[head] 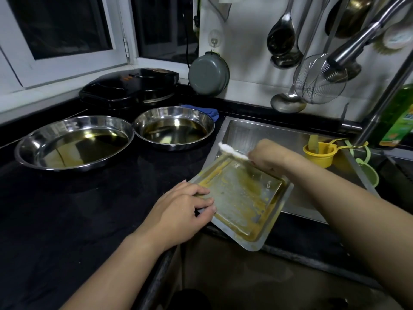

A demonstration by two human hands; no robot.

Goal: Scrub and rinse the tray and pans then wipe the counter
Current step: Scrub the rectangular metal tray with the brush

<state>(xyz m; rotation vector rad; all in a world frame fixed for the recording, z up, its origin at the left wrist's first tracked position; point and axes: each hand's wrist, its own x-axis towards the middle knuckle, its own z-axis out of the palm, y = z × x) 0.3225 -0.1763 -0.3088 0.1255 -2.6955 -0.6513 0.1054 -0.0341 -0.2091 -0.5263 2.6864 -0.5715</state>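
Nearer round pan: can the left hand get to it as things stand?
Probably yes, once freed. The left hand grips the tray rim; bare counter lies between it and the nearer round pan.

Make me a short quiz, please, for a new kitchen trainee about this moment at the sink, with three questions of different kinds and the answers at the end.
1. True or false: the left hand grips the rim of the square tray.
2. Multiple choice: what does the right hand hold over the tray? A) a ladle B) a white brush C) the green bottle
3. Fill in: the two round pans sit on the black ____ to the left of the sink.

Key
1. True
2. B
3. counter
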